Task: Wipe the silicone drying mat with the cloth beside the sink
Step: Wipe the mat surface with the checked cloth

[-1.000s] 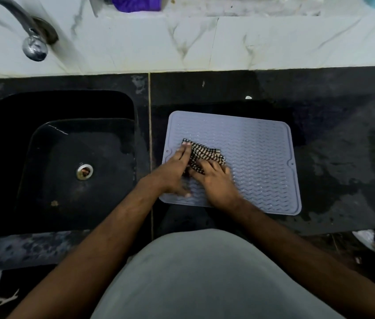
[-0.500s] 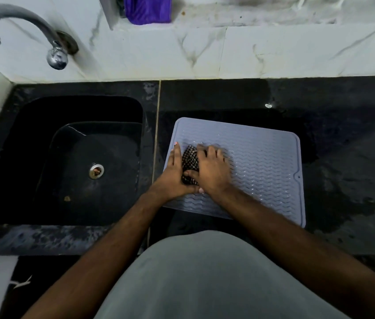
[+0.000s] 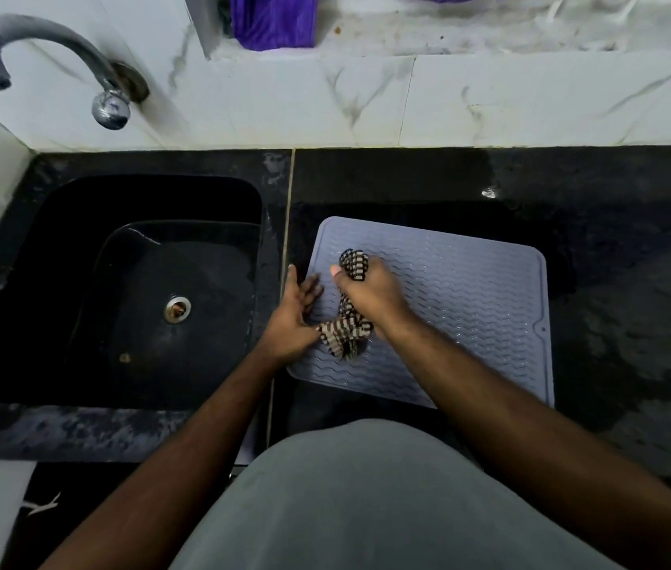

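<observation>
A pale grey silicone drying mat (image 3: 469, 306) with wavy ridges lies flat on the black counter, just right of the sink. A black-and-white checked cloth (image 3: 346, 337) is bunched over the mat's left part. My right hand (image 3: 366, 296) is shut on the cloth; one end sticks out above the fist and the other hangs out below it. My left hand (image 3: 294, 314) rests at the mat's left edge with fingers spread, its thumb side touching the cloth's lower end.
A black sink (image 3: 132, 290) with a metal drain (image 3: 177, 309) lies to the left, under a curved tap (image 3: 37, 55). The black counter (image 3: 621, 281) looks wet. White marble tiles rise behind, with a purple item (image 3: 272, 18) on the ledge.
My right hand has gathered the cloth into its fist and raised it off the mat's surface. My left hand slid to the mat's left edge and opened. The camera moved closer.
</observation>
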A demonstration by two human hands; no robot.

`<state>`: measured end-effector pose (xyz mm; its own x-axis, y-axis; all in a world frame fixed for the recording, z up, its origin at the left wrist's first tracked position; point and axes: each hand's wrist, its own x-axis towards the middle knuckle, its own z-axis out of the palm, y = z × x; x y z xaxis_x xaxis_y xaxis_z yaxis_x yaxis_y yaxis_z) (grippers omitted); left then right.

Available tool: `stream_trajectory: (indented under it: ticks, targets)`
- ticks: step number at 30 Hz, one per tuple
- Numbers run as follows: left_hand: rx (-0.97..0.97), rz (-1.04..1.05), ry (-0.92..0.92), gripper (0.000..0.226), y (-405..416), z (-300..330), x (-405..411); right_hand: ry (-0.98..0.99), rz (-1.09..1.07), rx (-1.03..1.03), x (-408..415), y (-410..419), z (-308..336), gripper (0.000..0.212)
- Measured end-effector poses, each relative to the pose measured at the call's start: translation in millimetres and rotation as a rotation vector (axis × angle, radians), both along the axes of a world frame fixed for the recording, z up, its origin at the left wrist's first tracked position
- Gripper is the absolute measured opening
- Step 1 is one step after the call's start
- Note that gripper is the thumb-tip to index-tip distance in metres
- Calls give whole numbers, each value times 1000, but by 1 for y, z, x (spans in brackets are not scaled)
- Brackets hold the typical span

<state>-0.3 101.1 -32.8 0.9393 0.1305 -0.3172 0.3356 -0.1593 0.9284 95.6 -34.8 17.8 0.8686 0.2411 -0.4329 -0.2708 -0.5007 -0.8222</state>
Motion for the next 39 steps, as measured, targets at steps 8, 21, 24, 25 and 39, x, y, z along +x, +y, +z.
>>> stream_trajectory:
  ticks: [8, 21, 24, 25, 39]
  targets:
    - [-407, 363, 48, 71, 4, 4, 10, -182, 112, -180, -16, 5, -18, 46]
    - [-83, 240, 17, 72, -5, 10, -2, -426, 221, -284, -40, 14, -29, 62]
    - [-17, 156, -3, 66, -7, 10, -3, -467, 299, -363, -36, 14, -31, 48]
    - [25, 113, -14, 67, -8, 10, -3, -476, 327, -376, -35, 15, -30, 42]
    - [503, -115, 23, 101, -31, 2, 3, -345, 214, -622, -18, -24, -23, 37]
